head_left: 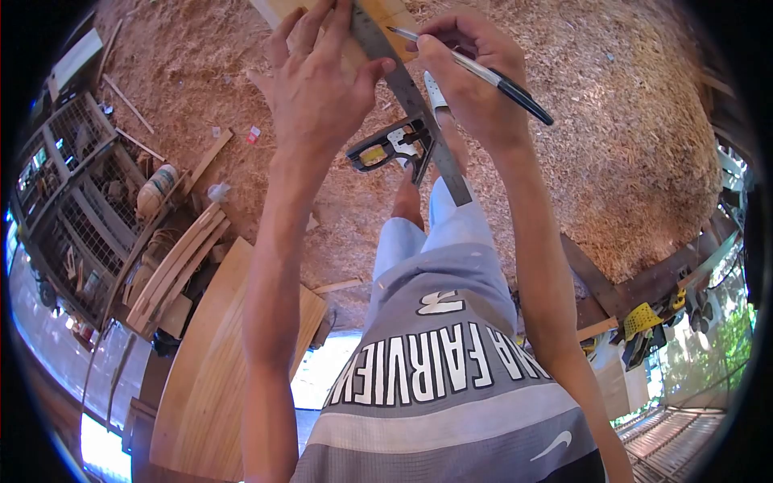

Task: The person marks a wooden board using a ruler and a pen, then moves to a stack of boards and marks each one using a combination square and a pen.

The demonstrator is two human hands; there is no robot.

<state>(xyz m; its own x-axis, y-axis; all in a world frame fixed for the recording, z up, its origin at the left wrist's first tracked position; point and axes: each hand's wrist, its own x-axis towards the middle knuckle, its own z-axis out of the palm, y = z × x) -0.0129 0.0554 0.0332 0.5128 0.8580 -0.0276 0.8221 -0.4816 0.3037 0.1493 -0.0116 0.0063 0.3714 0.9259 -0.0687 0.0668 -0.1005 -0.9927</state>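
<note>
Well, working right at an edge, with the left hand [322, 101] spread wide across a wooden board [392, 14] at the top of the view and its thumb laid along the steel ruler [409, 98]. Pinching a pen [511, 90] between thumb and fingers of the right hand [481, 84], tip down over the board just beside the ruler's right edge, unable to tell actual contact. Running the ruler out past the board's near edge toward the pale shorts [451, 217], with the square's head [374, 154] jutting left above the floor. Finding generous open room on the right, across the shavings-covered floor [612, 145] as far as a dark beam [592, 278] and a yellow basket [642, 319]. Having less room at lower left, with a mesh rack [72, 185], curved wooden pieces [177, 274] and a broad wooden panel [205, 378] reaching in beside the left forearm
</note>
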